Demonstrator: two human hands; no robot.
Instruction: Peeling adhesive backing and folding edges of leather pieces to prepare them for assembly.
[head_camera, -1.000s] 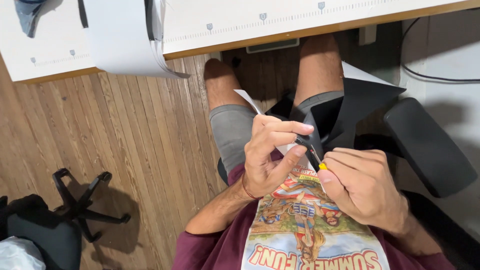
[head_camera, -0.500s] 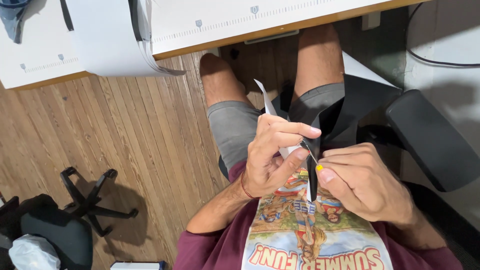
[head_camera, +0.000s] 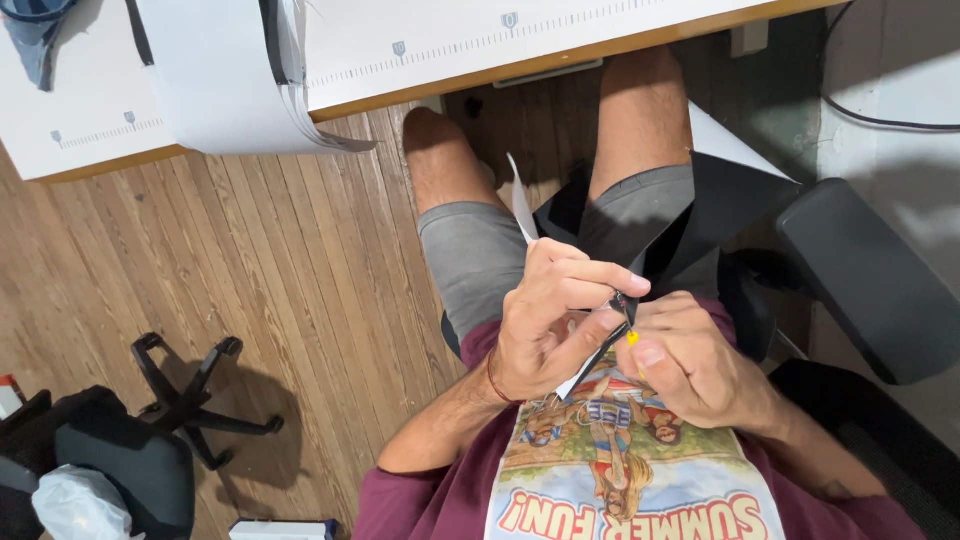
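A narrow strip of black-and-white material (head_camera: 600, 352) sits just right of the frame's centre, above the person's lap, pinched between thumb and forefinger of the left hand (head_camera: 550, 320), whose other fingers curl around it. The right hand (head_camera: 700, 370) presses close against the strip's right side, fingers clenched on a small tool with a yellow tip (head_camera: 632, 338); what kind of tool cannot be told. A larger black sheet (head_camera: 720, 210) drapes over the right thigh, and a white sliver (head_camera: 521, 200) rises behind the left hand.

Below the hands lies a wooden plank floor (head_camera: 250, 270). Across the top runs a white-topped table (head_camera: 500, 45) with ruler marks, a white sheet (head_camera: 220, 80) curling over its edge. A black office chair (head_camera: 130, 450) stands at lower left, and a chair armrest (head_camera: 860, 270) is at right.
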